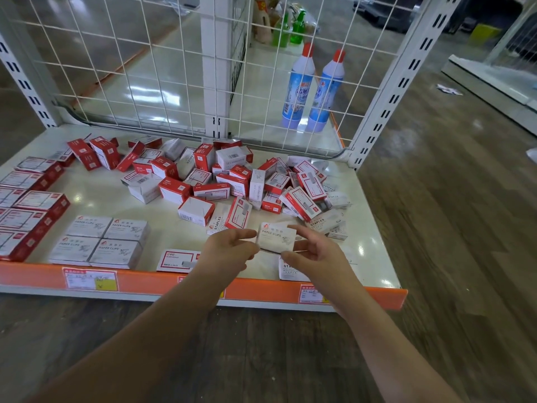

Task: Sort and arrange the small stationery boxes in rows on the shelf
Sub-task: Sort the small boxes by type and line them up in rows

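Both hands hold one white paper clips box [276, 237] just above the shelf's front part. My left hand [229, 251] pinches its left edge and my right hand [313, 254] grips its right side from below. A neat block of white paper clips boxes [100, 242] lies at the front left. Red and white boxes [26, 210] sit in rows along the left edge. A loose heap of red and white boxes [232, 181] fills the middle and right of the shelf [101, 193]. A single red-framed box [178, 260] lies by the front edge, left of my left hand.
A white wire grid [162, 68] closes the shelf's back. Behind it stand two blue bottles with red caps [312, 88] and green bottles [290, 29]. The orange price strip [162, 282] runs along the front edge. White staples boxes [324, 222] lie right of my hands.
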{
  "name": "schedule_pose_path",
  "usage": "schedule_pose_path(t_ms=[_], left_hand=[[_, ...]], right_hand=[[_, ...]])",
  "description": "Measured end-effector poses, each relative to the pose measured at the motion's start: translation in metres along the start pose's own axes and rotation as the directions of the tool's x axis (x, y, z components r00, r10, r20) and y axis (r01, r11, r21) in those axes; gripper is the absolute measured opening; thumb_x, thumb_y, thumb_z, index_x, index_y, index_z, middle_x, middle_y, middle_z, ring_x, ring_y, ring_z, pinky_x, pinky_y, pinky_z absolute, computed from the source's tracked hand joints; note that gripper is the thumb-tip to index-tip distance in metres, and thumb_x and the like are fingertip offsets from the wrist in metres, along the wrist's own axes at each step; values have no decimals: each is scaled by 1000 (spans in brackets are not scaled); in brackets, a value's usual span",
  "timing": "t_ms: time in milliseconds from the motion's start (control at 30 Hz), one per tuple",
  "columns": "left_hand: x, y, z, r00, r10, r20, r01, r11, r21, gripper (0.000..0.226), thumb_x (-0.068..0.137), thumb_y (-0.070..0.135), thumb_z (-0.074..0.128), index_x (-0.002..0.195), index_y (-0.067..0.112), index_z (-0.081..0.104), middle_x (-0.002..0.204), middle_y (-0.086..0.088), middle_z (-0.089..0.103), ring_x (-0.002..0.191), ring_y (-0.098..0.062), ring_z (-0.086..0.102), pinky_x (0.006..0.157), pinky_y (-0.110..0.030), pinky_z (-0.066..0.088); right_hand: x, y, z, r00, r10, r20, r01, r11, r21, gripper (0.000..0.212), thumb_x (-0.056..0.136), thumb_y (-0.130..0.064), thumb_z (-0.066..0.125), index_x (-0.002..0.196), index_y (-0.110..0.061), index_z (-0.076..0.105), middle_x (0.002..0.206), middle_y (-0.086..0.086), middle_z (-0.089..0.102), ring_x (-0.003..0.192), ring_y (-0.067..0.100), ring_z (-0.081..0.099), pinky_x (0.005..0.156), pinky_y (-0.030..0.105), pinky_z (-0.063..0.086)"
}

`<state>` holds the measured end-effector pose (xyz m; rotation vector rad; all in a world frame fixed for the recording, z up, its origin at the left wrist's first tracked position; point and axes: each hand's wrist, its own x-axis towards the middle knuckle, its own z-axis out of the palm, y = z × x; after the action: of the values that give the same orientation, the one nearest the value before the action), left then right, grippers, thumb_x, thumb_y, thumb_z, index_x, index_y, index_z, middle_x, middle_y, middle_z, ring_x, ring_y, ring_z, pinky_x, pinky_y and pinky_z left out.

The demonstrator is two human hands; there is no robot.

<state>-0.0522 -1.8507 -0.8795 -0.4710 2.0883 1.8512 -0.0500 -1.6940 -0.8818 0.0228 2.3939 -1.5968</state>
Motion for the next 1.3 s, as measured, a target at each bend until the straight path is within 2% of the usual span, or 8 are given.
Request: schedule_pose_path(t_ms=[233,467,667,833,933,1067,1200,1300], left_hand=[[-2,-5,1,997,69,31,-72,991,110,18,91,8,54,104,20,53,81,17,52,89,-14,54,82,-27,48],[-2,-12,4,994,109,19,-111,961,255,20,90,13,57,105,24,50,92,13,55,95,-14,54,60,-11,42],[-1,-11,8,993,113,23,-115,947,300,20,91,16,56,107,24,50,88,15,53,95,-14,53,81,-25,46],[2,-5,5,996,85,27,-89,924,373,32,90,17,57,121,20,50,97,10,53,87,-10,51,63,-17,42],[6,-1,-3,999,49,-6,-41,884,466,37,89,13,57,125,17,48,102,6,48,76,-8,50,58,-16,42],[8,10,-24,993,5,-116,61,826,561,35,88,14,56,123,18,51,110,-4,57,70,-11,56,52,-17,43],[3,9,-53,963,39,-265,167,688,706,36,86,21,58,122,22,53,113,0,59,88,-15,56,72,-25,51],[-1,4,-78,967,107,-229,139,532,836,35,90,21,53,125,22,49,118,-1,55,99,-16,53,77,-25,44]], right_hand=[[-2,3,-4,999,-35,-11,34,996,-85,52,84,-3,63,123,-33,45,127,-3,56,106,7,51,78,12,49],[1,6,-8,999,-39,5,39,988,-151,51,85,-3,61,121,-35,44,128,-4,55,104,4,46,72,7,47],[0,7,-13,999,-42,30,47,981,-186,51,86,-6,61,128,-31,44,126,-5,56,108,8,51,69,7,47],[3,0,-17,996,-75,49,83,979,-186,44,86,-6,61,113,-37,44,107,-15,55,94,0,54,72,9,49],[10,-6,-15,996,-73,50,80,983,-167,40,86,-10,63,115,-33,46,100,-20,52,83,-6,52,58,3,45],[9,-12,-6,995,-87,45,94,982,-163,33,85,-14,65,110,-30,49,106,-16,57,82,-5,54,60,4,46],[12,-14,11,996,-83,34,88,981,-172,35,84,-17,66,115,-26,52,110,-14,60,83,-4,58,61,5,46],[19,-18,32,995,-89,37,94,977,-190,31,85,-21,65,110,-31,51,109,-17,59,80,-5,58,61,6,46]])
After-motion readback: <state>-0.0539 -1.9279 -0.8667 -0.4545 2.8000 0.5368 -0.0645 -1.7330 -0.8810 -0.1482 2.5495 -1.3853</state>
